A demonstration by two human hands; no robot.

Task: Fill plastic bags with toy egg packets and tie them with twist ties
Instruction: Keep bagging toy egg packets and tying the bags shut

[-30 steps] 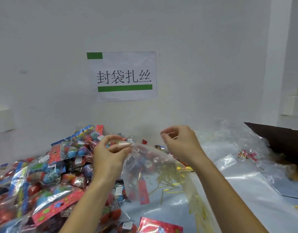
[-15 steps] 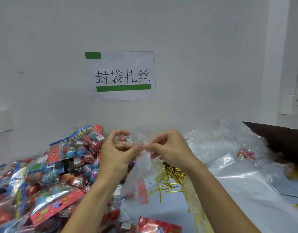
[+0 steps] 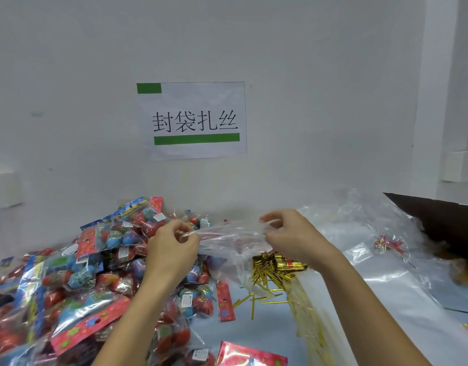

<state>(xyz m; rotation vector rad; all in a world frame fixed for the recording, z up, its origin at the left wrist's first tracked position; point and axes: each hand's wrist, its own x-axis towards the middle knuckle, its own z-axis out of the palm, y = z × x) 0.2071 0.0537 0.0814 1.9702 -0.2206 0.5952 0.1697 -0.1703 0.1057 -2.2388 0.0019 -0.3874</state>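
Nearest me, a red packet (image 3: 252, 355) lies at the table's front edge, beside the big heap of toy egg packets (image 3: 77, 281) spreading off to my left. Loose gold twist ties (image 3: 270, 276) lie scattered on the table (image 3: 254, 331) between my forearms. Above them I hold a clear plastic bag (image 3: 229, 240) up in the air, its mouth stretched sideways: my left hand (image 3: 172, 247) pinches one edge between thumb and curled fingers, and my right hand (image 3: 293, 236) pinches the other edge the same way. To my right lies a pile of empty clear bags (image 3: 372, 233), with a dark box (image 3: 444, 223) beyond it. On the wall behind hangs a paper sign (image 3: 193, 120) with green bars.
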